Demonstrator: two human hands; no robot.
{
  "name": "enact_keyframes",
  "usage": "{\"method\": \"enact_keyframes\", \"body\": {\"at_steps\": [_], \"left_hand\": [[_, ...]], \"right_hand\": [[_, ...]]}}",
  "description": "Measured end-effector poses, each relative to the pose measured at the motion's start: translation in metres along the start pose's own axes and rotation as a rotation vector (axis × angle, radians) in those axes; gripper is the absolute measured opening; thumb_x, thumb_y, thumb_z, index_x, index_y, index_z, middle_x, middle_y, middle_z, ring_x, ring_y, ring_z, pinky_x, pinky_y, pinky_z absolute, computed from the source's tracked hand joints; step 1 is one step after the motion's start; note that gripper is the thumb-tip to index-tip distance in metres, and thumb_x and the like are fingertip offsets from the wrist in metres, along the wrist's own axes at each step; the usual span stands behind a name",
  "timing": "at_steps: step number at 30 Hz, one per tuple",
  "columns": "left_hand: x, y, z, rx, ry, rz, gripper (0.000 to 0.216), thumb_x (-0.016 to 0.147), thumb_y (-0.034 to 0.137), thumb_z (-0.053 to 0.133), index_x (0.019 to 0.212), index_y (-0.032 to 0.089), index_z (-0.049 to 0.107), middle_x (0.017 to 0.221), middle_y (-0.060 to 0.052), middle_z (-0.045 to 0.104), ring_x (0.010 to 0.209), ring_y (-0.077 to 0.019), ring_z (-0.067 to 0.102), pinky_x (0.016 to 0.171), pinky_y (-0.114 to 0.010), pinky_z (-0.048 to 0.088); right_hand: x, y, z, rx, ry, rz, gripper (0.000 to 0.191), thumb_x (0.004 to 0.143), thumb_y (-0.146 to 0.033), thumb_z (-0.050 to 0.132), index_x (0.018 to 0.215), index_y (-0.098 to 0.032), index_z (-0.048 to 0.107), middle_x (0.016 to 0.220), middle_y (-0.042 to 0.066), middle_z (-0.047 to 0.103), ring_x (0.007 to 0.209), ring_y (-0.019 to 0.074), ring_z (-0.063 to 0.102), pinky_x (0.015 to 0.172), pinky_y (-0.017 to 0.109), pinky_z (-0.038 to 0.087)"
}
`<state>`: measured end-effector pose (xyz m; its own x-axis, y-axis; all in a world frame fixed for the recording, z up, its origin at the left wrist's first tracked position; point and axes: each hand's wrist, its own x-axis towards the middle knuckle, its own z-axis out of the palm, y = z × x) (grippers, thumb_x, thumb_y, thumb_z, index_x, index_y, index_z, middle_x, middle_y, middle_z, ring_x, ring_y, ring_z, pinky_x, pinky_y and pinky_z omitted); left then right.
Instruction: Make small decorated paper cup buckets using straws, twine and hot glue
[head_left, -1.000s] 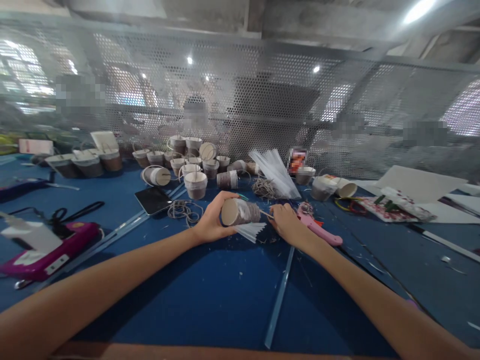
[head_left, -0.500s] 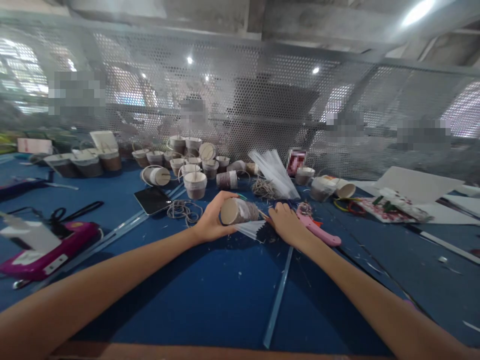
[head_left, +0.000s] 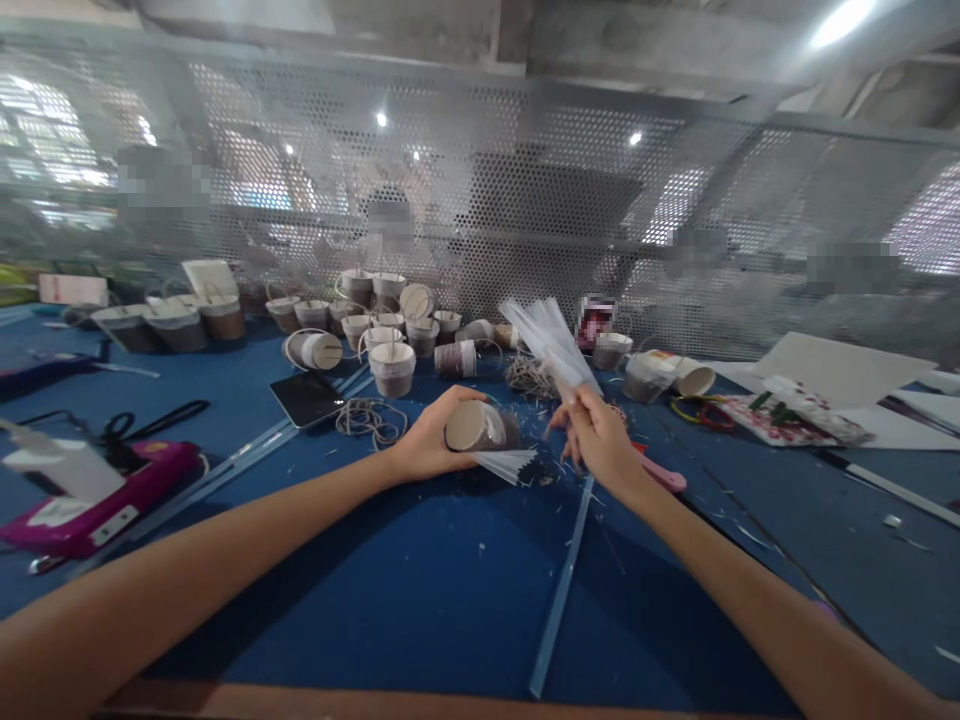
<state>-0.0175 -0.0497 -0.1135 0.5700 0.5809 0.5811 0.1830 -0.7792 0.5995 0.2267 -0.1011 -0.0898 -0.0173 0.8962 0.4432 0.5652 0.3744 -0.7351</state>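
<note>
- over the blue table (head_left: 450,600), what is being gripped by the left hand (head_left: 427,440)?
- a cup (head_left: 495,430). it is clasped on its side just above the table, thumb below and fingers curled over, with a pale round end turned toward the wearer.
- and under the cup?
- a fan of clear strips (head_left: 510,466) is seen jutting out there, near the thumb.
- is anything held by the right hand (head_left: 606,448)?
- that cannot be told. thumb and forefinger are drawn together, the other fingers are half curled, and the lower end of the plastic bundle (head_left: 547,340) is overlapped by the tips.
- what of the containers?
- behind the left hand, small buckets are crowded together, some stood upright, some laid over. a pale inside is shown by the front bucket (head_left: 392,375); what is held by the others cannot be made out.
</note>
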Motion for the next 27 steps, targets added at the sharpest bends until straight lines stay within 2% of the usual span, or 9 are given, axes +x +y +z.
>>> {"method": "enact_keyframes", "body": {"at_steps": [4,8,12,17,22,27], "left_hand": [[0.001,0.001,0.0,-0.072,-0.03,-0.024,0.067,0.063,0.031,0.075,0.12,0.019,0.043,0.118,-0.012,0.054,0.108,-0.0276,0.054,0.093,-0.043,0.042],[0.001,0.0,0.0,-0.15,-0.044,-0.005,0.068,0.063,0.03,0.076,0.121,0.02,0.042,0.119,-0.012,0.054,0.114,-0.029,0.05,0.096,-0.044,0.04],[0.0,-0.001,0.0,-0.184,-0.082,0.001,0.069,0.065,0.029,0.074,0.123,0.02,0.039,0.119,-0.012,0.053,0.112,-0.0282,0.052,0.096,-0.043,0.039],[0.0,-0.001,0.0,-0.175,-0.089,-0.006,0.07,0.064,0.03,0.075,0.123,0.02,0.039,0.119,-0.012,0.053,0.111,-0.0282,0.052,0.095,-0.043,0.039],[-0.001,-0.001,0.0,-0.143,-0.089,-0.009,0.07,0.063,0.03,0.076,0.123,0.019,0.04,0.12,-0.013,0.052,0.113,-0.0285,0.05,0.096,-0.043,0.038],[-0.001,-0.001,0.0,-0.128,-0.087,-0.014,0.072,0.063,0.031,0.075,0.124,0.019,0.039,0.118,-0.012,0.053,0.109,-0.0276,0.053,0.094,-0.044,0.04]], "right_hand": [[-0.01,-0.009,0.006,0.02,-0.107,-0.035,0.035,0.091,-0.049,0.032,0.07,-0.023,0.039,0.051,-0.004,0.047,0.043,0.0105,0.044,0.046,0.024,0.035],[-0.016,-0.013,0.013,-0.037,-0.206,-0.096,0.032,0.093,-0.047,0.029,0.074,-0.023,0.038,0.047,-0.007,0.039,0.041,0.0093,0.039,0.046,0.022,0.031],[-0.021,-0.015,0.019,-0.091,-0.279,-0.091,0.034,0.093,-0.045,0.028,0.072,-0.022,0.04,0.047,-0.006,0.041,0.042,0.0095,0.04,0.046,0.022,0.029],[-0.023,-0.012,0.025,-0.046,-0.274,-0.056,0.038,0.092,-0.046,0.031,0.065,-0.021,0.04,0.048,-0.005,0.044,0.044,0.0099,0.043,0.049,0.023,0.032],[-0.02,-0.006,0.027,0.081,-0.252,0.03,0.038,0.087,-0.047,0.042,0.062,-0.019,0.047,0.048,-0.003,0.049,0.047,0.01,0.047,0.051,0.022,0.036],[-0.019,-0.009,0.029,0.286,-0.272,0.228,0.033,0.076,-0.048,0.055,0.063,-0.017,0.051,0.049,-0.002,0.056,0.035,0.0054,0.037,0.037,0.019,0.026]]}}
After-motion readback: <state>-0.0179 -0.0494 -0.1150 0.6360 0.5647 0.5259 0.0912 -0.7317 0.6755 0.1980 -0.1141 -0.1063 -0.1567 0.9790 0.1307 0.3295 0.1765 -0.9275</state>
